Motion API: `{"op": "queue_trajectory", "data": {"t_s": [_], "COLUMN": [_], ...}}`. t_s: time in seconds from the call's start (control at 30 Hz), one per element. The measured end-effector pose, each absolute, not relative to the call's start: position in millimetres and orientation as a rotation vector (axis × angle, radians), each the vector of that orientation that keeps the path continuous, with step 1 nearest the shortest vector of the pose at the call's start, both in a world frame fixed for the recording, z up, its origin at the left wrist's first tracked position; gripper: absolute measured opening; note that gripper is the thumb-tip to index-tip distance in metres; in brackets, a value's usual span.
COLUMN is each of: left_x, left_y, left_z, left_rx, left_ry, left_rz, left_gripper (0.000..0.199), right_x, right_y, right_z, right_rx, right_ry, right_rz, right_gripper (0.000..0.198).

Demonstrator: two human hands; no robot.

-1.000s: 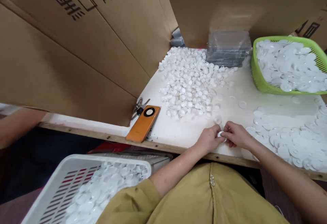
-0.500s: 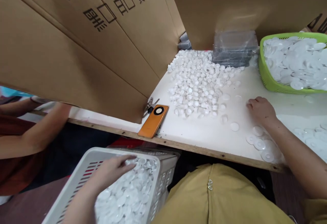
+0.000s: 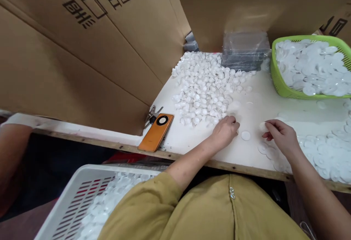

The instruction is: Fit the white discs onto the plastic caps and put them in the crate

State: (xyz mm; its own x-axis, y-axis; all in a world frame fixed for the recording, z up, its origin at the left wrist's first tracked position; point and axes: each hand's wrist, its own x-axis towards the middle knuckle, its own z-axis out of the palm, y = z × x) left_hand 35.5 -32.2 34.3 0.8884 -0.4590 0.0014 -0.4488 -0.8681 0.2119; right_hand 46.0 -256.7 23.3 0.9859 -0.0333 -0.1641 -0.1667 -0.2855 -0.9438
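My left hand (image 3: 225,130) rests on the white table (image 3: 192,141) at the near edge of a heap of small white caps (image 3: 204,83). Its fingers curl over the caps at that edge, and I cannot see whether they grip one. My right hand (image 3: 280,134) is a short way to the right and pinches a thin white disc (image 3: 262,126) at its fingertips. A single loose disc (image 3: 245,135) lies on the table between the two hands. Many more white discs (image 3: 323,152) are spread on the table by my right wrist.
A green basket (image 3: 278,83) of discs stands at the back right beside a stack of clear plastic (image 3: 245,52). An orange phone (image 3: 156,132) and keys (image 3: 151,114) lie by the cardboard wall (image 3: 82,68). A white basket (image 3: 68,196) of white pieces sits below left. Another person's arm (image 3: 11,148) shows at far left.
My left hand has come up from the white basket to the edge of the cap heap. My right hand has drawn back toward me with a disc in its fingertips.
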Motion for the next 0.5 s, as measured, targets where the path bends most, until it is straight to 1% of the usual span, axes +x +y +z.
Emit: {"op": "queue_trajectory", "data": {"t_s": [0.07,0.17,0.27,0.33,0.37,0.5], "left_x": [26,13,6,3,1,-11], "left_y": [-26,-18,-17,-18,-18,-16], "left_z": [40,53,57,51,46,22], "left_rx": [2.84,2.925,3.02,2.992,2.947,2.729], "left_ry": [-0.711,-0.67,-0.605,-0.557,-0.539,-0.479], "left_rz": [-0.083,-0.247,-0.419,-0.43,-0.405,-0.274], "left_gripper": [0.017,0.016,0.015,0.012,0.015,0.036], "right_x": [41,40,40,39,37,31], "right_y": [-253,-245,-240,-238,-238,-240], "right_z": [22,20,18,17,17,16], "right_rx": [-1.743,-1.611,-1.564,-1.563,-1.571,-1.646], "right_ry": [0.191,0.212,0.167,0.124,0.103,0.05], "right_rz": [0.149,0.226,0.325,0.37,0.383,0.42], "right_gripper": [0.032,0.038,0.041,0.04,0.04,0.039]}}
